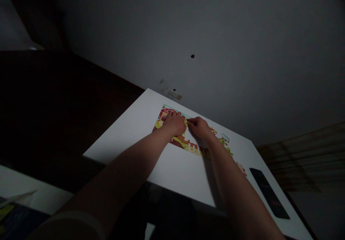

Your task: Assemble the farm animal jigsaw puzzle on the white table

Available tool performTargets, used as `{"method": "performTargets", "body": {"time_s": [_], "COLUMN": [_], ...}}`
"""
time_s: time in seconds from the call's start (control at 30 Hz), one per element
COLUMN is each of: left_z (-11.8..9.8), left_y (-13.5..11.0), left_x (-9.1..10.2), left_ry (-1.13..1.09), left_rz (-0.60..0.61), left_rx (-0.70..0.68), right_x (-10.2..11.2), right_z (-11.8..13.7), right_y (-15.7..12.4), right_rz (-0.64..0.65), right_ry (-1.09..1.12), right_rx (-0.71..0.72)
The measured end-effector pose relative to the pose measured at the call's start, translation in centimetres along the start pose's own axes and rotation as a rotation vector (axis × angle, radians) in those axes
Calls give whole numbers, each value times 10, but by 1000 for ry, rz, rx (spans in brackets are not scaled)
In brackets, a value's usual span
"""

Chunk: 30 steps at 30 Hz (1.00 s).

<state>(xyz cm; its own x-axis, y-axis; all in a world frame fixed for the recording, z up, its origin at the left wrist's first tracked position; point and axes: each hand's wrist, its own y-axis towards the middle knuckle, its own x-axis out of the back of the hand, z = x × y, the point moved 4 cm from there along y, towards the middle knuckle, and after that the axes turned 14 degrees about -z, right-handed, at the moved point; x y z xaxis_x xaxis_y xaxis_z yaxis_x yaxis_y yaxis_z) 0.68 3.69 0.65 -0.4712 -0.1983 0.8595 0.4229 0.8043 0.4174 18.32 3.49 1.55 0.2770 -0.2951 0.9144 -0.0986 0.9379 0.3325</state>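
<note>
- A partly joined puzzle is laid on the white table; its upper part is partly covered by the hands;
- the puzzle's left portion is covered by the left hand; its fingers are laid over the surface, slightly apart;
- a yellow-green piece is touched by the right hand; its thumb and fingers are brought close together there; whether the piece is clamped cannot be told;
- loose pieces are scattered beyond the right forearm;
- a dark oblong device is placed near the table's right edge.
</note>
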Motion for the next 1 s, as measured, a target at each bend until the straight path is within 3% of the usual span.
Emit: {"method": "performTargets", "body": {"time_s": [0.17,0.33,0.53,0.73,0.87,1.0], "left_z": [-1,0,0,0,1,2], "left_y": [0,0,1,1,2,2], "left_x": [-1,-2,-2,-2,-3,-5], "left_ry": [8,19,19,23,29,29], "left_rz": [6,7,-3,-4,-6,-12], "left_rx": [5,-2,-1,7,5,-7], "right_x": [-3,-5,-5,-10,-10,-9], "right_z": [-2,-10,-19,-27,-20,-1], "right_y": [-1,0,-8,-5,-3,-16], "right_rz": [-60,-123,-92,-112,-71,-12], "right_ry": [-80,-24,135,123,35,-86], "right_rx": [13,14,108,44,66,221]}}
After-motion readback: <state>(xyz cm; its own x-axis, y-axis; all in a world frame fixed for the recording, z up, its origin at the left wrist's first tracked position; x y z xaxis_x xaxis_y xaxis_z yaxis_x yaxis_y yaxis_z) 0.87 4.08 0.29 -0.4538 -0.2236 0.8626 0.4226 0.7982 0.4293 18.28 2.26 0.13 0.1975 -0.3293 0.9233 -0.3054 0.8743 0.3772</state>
